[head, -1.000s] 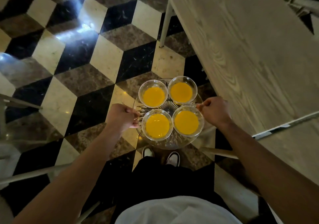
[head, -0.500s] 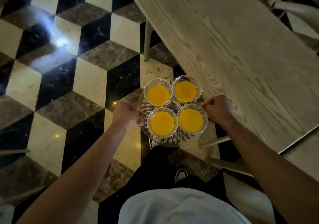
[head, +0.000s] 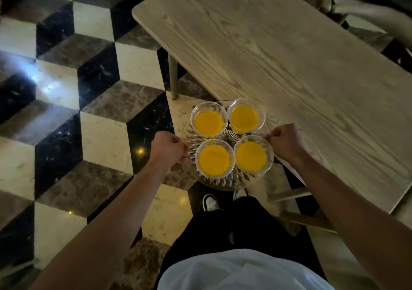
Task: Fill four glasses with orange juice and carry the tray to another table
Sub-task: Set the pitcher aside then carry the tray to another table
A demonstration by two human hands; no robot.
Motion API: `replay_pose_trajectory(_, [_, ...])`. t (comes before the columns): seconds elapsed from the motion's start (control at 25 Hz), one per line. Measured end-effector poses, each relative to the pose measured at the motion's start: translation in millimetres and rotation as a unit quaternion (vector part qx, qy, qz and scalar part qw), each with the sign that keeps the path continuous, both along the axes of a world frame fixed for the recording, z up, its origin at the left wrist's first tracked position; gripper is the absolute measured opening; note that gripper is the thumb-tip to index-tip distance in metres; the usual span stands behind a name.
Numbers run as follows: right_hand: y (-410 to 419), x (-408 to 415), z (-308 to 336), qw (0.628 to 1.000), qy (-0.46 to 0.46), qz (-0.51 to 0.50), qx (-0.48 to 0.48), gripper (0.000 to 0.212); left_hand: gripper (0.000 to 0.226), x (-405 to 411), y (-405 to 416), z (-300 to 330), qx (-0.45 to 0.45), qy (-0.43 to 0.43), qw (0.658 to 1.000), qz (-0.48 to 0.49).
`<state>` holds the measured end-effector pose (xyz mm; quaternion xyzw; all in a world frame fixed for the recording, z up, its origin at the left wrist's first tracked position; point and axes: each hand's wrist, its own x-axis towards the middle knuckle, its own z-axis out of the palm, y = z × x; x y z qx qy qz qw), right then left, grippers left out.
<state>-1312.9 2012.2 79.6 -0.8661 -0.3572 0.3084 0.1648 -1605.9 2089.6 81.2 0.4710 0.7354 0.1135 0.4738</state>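
I carry a round cut-glass tray (head: 223, 183) in the air above the floor, level, in front of my body. Several glasses of orange juice stand on it in a square: far left (head: 209, 122), far right (head: 244, 117), near left (head: 214, 160), near right (head: 251, 156). My left hand (head: 167, 147) grips the tray's left rim. My right hand (head: 286, 142) grips its right rim, over the near edge of a pale wooden table (head: 289, 62). The tray's far right edge overlaps that table's edge.
The floor (head: 100, 138) is a cube pattern of black, cream and brown marble tiles. A table leg (head: 172, 77) stands just left of the tray's far side. Wooden chair parts (head: 296, 200) lie under the table by my right leg. A pale chair (head: 367, 10) stands beyond the table.
I have walked on along the table: its far left corner has come into view and the tray sits closer to its edge. Both hands keep the same grip.
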Motion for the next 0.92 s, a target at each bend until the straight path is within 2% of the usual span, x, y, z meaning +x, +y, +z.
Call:
replay_pose_trajectory(0.28, [47,22,-8,0.999,0.01,-0.036,0.019,0.039,0.014,26,75,-7,-0.01,0.01,0.999,-0.045])
replay_pose_trajectory(0.92, [160,127,-10,0.989,0.01,-0.15,0.014,0.028,0.021,166,244,6,-0.018,0.004,0.991,-0.13])
